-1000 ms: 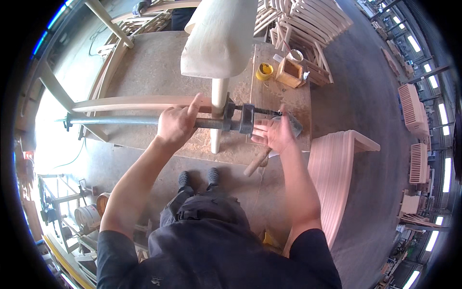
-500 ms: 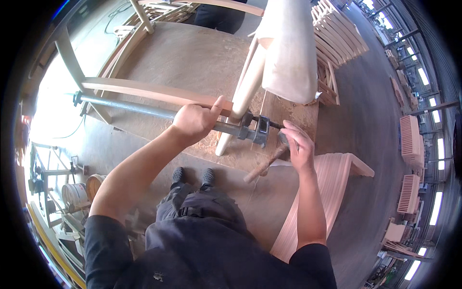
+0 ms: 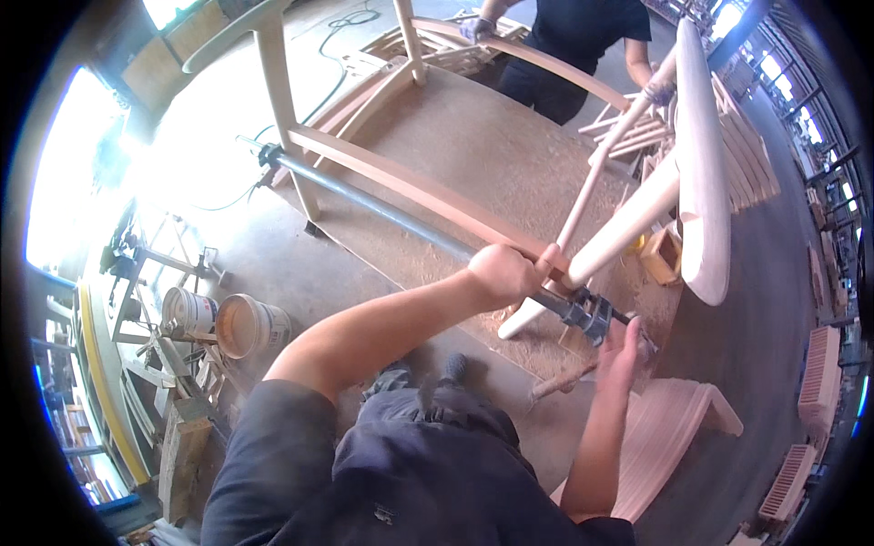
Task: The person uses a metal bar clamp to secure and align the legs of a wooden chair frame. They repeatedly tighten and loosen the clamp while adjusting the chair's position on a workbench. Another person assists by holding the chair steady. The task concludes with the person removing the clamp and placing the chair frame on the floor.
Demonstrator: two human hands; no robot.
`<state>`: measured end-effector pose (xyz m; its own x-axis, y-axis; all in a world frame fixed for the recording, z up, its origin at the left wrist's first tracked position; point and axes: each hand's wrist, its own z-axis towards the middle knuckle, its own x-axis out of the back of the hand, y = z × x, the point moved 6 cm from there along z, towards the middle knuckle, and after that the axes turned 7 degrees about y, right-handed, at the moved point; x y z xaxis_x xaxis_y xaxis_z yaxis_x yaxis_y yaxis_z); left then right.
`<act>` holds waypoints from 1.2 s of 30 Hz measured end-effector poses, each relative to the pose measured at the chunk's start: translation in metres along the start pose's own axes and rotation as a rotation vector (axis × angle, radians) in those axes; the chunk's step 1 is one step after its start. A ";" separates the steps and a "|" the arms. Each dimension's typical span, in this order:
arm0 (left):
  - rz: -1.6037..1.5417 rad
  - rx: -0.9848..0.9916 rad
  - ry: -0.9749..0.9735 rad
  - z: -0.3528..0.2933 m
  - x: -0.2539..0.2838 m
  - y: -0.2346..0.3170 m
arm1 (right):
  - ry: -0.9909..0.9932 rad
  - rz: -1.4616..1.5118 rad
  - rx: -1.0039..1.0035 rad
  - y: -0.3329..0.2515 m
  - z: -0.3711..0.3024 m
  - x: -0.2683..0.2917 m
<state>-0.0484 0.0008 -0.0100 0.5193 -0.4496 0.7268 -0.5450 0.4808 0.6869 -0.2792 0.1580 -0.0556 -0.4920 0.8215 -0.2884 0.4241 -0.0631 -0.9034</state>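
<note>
A long metal bar clamp (image 3: 382, 211) runs along a pale wooden rail (image 3: 410, 189) of a chair-like wooden frame. My left hand (image 3: 507, 276) is closed round the clamp's bar near its screw end, its thumb up against the rail. The rail's end meets a thick rounded wooden leg (image 3: 624, 223). My right hand (image 3: 619, 353), fingers stretched out, is beside the clamp's screw head (image 3: 592, 314). Below that head, close to the right palm, slants a rough wooden handle (image 3: 563, 382); any contact is too blurred to tell.
The frame stands on a dusty wooden worktable (image 3: 455, 136). Across it a co-worker (image 3: 583, 45) has both gloved hands on the frame. A curved slatted wooden piece (image 3: 660, 437) lies at lower right. Two buckets (image 3: 248, 328) stand at left, near scrap wood. A small wooden box (image 3: 660, 255) holds something.
The view has shifted, bringing the co-worker and the frame's far side into sight. My left hand keeps its hold on the clamp. My right hand's fingers have straightened beside the screw.
</note>
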 end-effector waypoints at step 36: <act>-1.850 0.534 1.268 -0.051 0.099 -0.245 | -0.081 0.157 -0.139 0.042 0.007 -0.026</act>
<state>0.1701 -0.1231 -0.1062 0.3800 0.6180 -0.6883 0.8817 -0.0170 0.4715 -0.2541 0.1306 -0.0882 -0.4688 0.7593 -0.4513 0.5981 -0.1031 -0.7948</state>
